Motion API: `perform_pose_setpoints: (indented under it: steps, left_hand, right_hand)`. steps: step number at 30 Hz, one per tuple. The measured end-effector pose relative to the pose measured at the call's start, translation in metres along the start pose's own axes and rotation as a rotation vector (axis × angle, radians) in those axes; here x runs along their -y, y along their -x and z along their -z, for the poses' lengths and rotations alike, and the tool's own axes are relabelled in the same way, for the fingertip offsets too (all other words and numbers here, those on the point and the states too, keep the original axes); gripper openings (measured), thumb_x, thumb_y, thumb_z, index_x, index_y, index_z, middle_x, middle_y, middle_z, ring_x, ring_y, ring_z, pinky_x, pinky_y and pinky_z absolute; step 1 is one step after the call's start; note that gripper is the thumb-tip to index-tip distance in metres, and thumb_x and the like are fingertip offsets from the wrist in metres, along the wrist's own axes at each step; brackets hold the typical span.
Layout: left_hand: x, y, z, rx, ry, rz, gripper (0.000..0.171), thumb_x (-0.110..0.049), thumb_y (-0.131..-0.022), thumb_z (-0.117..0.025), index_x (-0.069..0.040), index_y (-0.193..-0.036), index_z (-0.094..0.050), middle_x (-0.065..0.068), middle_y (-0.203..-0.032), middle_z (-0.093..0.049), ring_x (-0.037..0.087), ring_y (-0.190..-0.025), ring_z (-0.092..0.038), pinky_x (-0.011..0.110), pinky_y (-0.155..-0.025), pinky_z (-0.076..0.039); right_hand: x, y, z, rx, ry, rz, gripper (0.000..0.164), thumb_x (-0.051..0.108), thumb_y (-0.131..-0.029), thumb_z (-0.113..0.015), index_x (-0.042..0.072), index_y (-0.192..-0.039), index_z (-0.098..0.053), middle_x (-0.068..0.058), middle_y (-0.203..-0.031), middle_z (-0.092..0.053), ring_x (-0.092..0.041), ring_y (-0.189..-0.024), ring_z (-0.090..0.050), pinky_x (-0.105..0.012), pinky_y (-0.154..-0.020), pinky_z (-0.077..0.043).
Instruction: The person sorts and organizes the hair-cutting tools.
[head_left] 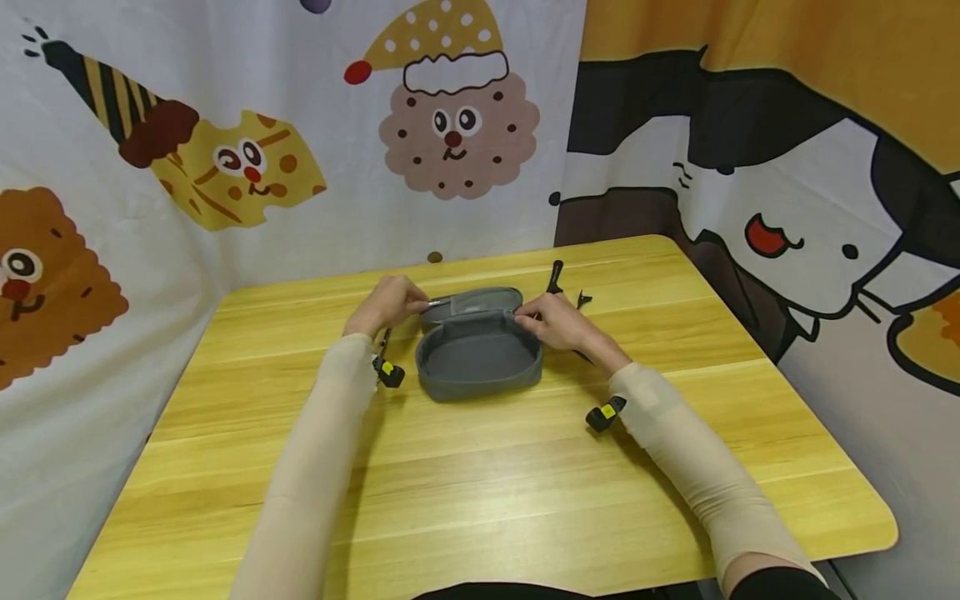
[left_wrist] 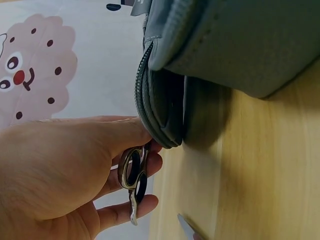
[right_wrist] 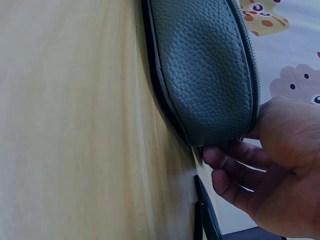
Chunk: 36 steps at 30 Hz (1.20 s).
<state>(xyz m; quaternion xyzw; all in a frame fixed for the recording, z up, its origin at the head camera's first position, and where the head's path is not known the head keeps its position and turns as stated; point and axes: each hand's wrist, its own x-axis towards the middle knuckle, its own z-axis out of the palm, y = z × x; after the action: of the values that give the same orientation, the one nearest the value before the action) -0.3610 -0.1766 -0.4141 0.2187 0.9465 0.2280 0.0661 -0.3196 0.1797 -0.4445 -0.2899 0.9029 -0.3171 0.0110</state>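
Note:
A grey zippered case lies unzipped on the table, its lid folded back towards the wall. My left hand is at the lid's left end. In the left wrist view it pinches metal scissors with two finger loops and a small tail, right against the zippered lid edge. The scissors' blades are hidden behind the thumb and lid. My right hand pinches the case at its back right corner, by the hinge. In the right wrist view its thumb lies near the zipper, with fingertips under the pebbled grey side.
Beyond my right hand lie a black-handled tool and a small black clip. Black pieces show beside the case in the right wrist view. A thin pointed metal tip lies below the left hand. A printed curtain borders the table.

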Motion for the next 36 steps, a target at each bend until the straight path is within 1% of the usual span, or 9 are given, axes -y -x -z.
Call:
perform_pose_setpoints:
  steps: [4, 7, 11, 14, 20, 28, 32, 36]
  left_hand:
    - [-0.002, -0.002, -0.001, 0.000, -0.003, -0.004, 0.024, -0.014, -0.113, -0.070, -0.003, -0.129, -0.085, 0.019, -0.130, -0.084, 0.037, -0.118, -0.081, 0.057, -0.105, -0.066]
    - [-0.004, -0.004, -0.002, -0.004, -0.014, -0.014, 0.024, -0.013, -0.113, -0.071, -0.003, -0.128, -0.085, 0.020, -0.130, -0.084, 0.037, -0.118, -0.081, 0.056, -0.104, -0.066]
    - [-0.005, -0.009, -0.003, -0.011, -0.027, -0.018, 0.024, -0.014, -0.112, -0.072, -0.003, -0.129, -0.085, 0.019, -0.131, -0.084, 0.038, -0.119, -0.081, 0.056, -0.106, -0.066]
    - [-0.006, -0.012, -0.005, -0.015, -0.034, -0.016, 0.024, -0.015, -0.112, -0.072, -0.003, -0.128, -0.085, 0.019, -0.131, -0.084, 0.038, -0.120, -0.081, 0.055, -0.106, -0.066]
    - [-0.009, -0.017, -0.007, -0.002, -0.018, -0.008, 0.024, -0.015, -0.112, -0.072, -0.003, -0.128, -0.085, 0.019, -0.131, -0.084, 0.037, -0.118, -0.080, 0.055, -0.105, -0.066]
    - [-0.012, -0.019, -0.007, 0.024, 0.012, 0.032, 0.026, -0.015, -0.113, -0.071, -0.004, -0.132, -0.084, 0.019, -0.138, -0.081, 0.038, -0.123, -0.079, 0.056, -0.109, -0.065]
    - [-0.015, -0.018, -0.007, 0.025, 0.010, 0.030, 0.026, -0.014, -0.113, -0.071, -0.003, -0.133, -0.084, 0.019, -0.139, -0.081, 0.038, -0.124, -0.078, 0.056, -0.110, -0.064]
    - [-0.016, -0.019, -0.006, 0.026, 0.006, 0.023, 0.026, -0.014, -0.114, -0.070, -0.003, -0.133, -0.083, 0.019, -0.139, -0.081, 0.039, -0.125, -0.078, 0.056, -0.111, -0.064]
  right_hand:
    - [-0.001, 0.000, -0.001, -0.004, 0.009, -0.001, 0.026, 0.017, -0.116, -0.065, 0.009, -0.126, -0.087, -0.013, -0.111, -0.087, -0.011, -0.071, -0.067, -0.030, -0.072, -0.053]
    - [-0.002, 0.000, -0.002, -0.005, 0.010, 0.002, 0.025, 0.017, -0.116, -0.065, 0.009, -0.125, -0.088, -0.013, -0.108, -0.087, -0.011, -0.069, -0.065, -0.031, -0.071, -0.052]
    - [-0.002, 0.000, -0.002, -0.005, 0.010, 0.010, 0.025, 0.016, -0.116, -0.065, 0.009, -0.122, -0.088, -0.012, -0.099, -0.086, -0.012, -0.064, -0.060, -0.030, -0.067, -0.047]
    - [-0.001, 0.000, -0.001, -0.004, 0.014, 0.011, 0.025, 0.016, -0.116, -0.065, 0.009, -0.121, -0.088, -0.011, -0.097, -0.085, -0.012, -0.063, -0.058, -0.030, -0.067, -0.046]
    - [0.000, 0.001, -0.002, 0.003, 0.016, 0.006, 0.026, 0.016, -0.117, -0.064, 0.008, -0.124, -0.088, -0.012, -0.099, -0.086, -0.012, -0.062, -0.057, -0.032, -0.067, -0.047]
    - [0.000, 0.000, -0.002, 0.002, 0.016, 0.005, 0.026, 0.016, -0.116, -0.065, 0.007, -0.127, -0.087, -0.014, -0.110, -0.087, -0.011, -0.061, -0.058, -0.032, -0.068, -0.048]
    - [-0.001, 0.000, -0.002, 0.002, 0.021, 0.016, 0.025, 0.015, -0.115, -0.066, 0.008, -0.126, -0.087, -0.013, -0.108, -0.087, -0.011, -0.061, -0.057, -0.031, -0.067, -0.047]
    - [-0.002, 0.000, -0.002, -0.002, 0.033, 0.028, 0.024, 0.015, -0.115, -0.067, 0.008, -0.124, -0.088, -0.013, -0.110, -0.087, -0.011, -0.067, -0.061, -0.030, -0.070, -0.048]
